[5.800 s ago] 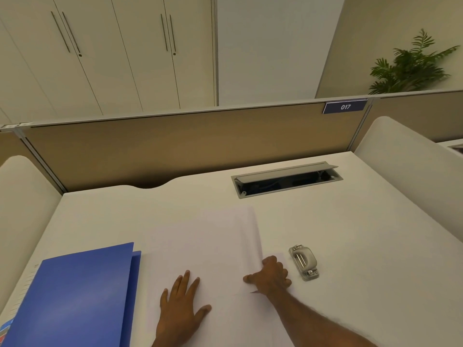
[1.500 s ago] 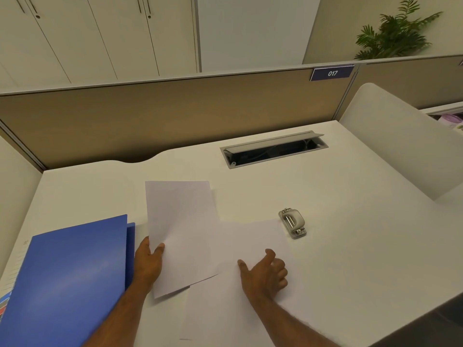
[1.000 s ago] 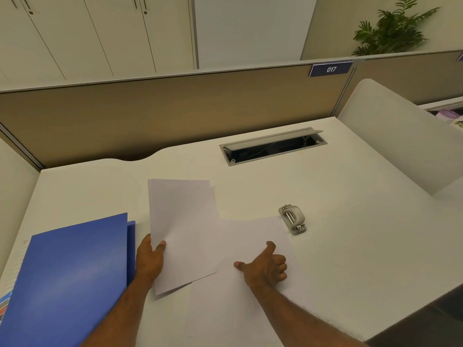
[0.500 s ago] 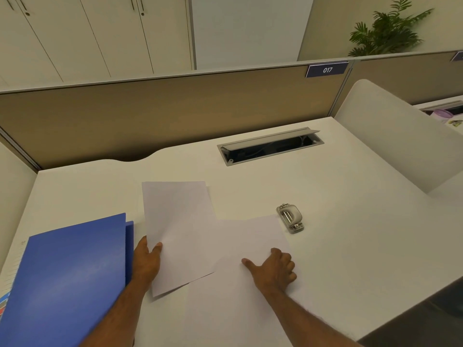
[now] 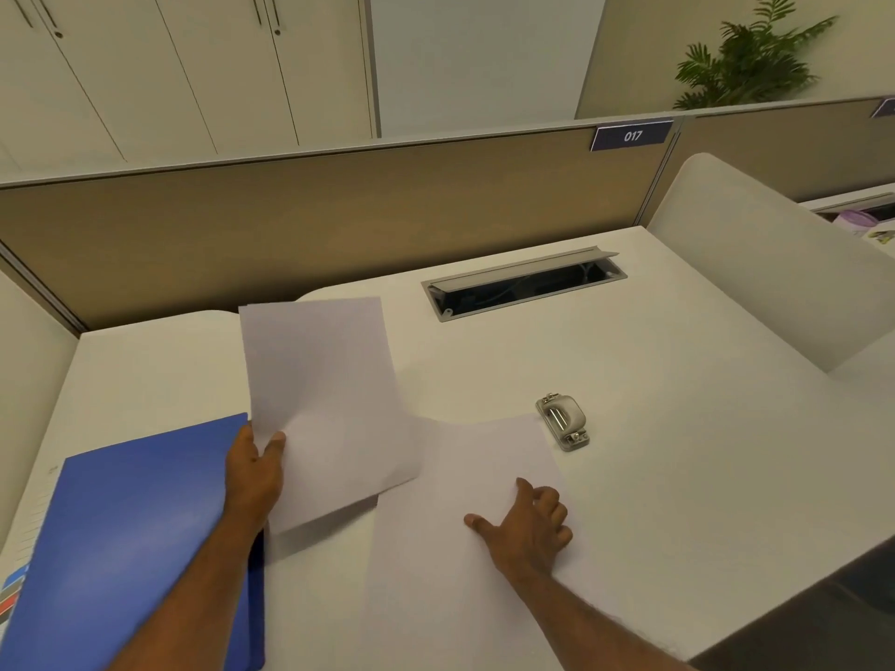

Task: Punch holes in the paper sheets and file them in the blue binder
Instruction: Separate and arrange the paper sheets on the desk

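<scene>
Here, I have the left hand pinching the near-left edge of one paper sheet, thumb on top, the sheet raised off the desk. The right hand rests with fingers loosely bent, gripping nothing, on a second sheet lying flat. The blue binder lies closed at near left. The hole punch sits just beside the flat sheet's far-right corner.

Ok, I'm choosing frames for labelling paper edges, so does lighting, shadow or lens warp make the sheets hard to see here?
Head view: warm, even light, no glare. The flat sheet nearly blends into the white desk. The lifted sheet in the left hand stands out by the soft shadow under its near edge. The head view's wide lens bows the top rail of the partition.
</scene>
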Available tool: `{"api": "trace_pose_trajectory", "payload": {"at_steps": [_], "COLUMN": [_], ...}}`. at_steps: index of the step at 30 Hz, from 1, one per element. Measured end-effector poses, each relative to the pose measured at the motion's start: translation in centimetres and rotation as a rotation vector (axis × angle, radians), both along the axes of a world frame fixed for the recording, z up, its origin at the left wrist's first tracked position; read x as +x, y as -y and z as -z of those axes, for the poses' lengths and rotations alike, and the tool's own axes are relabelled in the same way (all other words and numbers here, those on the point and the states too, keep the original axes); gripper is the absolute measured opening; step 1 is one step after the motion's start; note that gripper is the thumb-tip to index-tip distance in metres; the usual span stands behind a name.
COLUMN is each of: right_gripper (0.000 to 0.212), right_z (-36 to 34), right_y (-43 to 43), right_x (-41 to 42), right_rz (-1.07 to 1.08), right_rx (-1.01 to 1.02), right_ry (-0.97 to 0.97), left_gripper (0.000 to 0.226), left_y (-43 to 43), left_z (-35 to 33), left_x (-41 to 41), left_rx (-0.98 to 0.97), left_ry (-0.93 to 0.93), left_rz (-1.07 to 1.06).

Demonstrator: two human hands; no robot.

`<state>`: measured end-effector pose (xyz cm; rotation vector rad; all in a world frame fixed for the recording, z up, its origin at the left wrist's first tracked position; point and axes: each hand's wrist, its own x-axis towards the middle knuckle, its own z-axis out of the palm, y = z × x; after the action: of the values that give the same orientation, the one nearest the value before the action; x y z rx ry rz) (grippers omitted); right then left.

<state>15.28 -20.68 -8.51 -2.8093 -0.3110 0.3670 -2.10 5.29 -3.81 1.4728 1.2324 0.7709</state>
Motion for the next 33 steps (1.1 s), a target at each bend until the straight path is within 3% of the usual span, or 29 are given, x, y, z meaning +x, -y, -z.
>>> {"api": "trace_pose_trajectory", "payload": {"at_steps": [12,16,21,25,30,33], "right_gripper": [0.094,0.083,0.086,0.052,0.026,0.019], "right_z": [-0.4,-1.2,-6.2,-9.2,-8.8,-6.8], "right_y": [-0.7,-2.3,-6.6,-8.6,-7.7,-6.3], "right_x": [0.2,0.5,3.0,5.1,5.3,4.6], "right_rz": [0.010,-0.138,-0.257,-0.345,-0.288,-0.262], "right_rx": [-0.005,0.401,0.914,1.039,1.132,1.108], "right_ry": [-0.030,0.014,-0.315,-0.463,-0.317,-0.292], "left_gripper": [0.039,0.038,0.029,0.031,0.039,0.038], "left_y": [-3.2,-1.5,3.1,6.0,7.7,8.9], "left_z": [-5.4,-4.5,-3.6,-3.5,-3.2,-1.6], "left_x": [-0.5,0.0,2.3,4.3,5.2,5.2], "left_rx": [0.167,0.120,0.056,0.055,0.072,0.053], "left_ry": [0.094,0.139,0.260,0.305,0.307,0.184], "left_rz": [-0.016,0.035,0.126,0.225,0.188,0.198]}}
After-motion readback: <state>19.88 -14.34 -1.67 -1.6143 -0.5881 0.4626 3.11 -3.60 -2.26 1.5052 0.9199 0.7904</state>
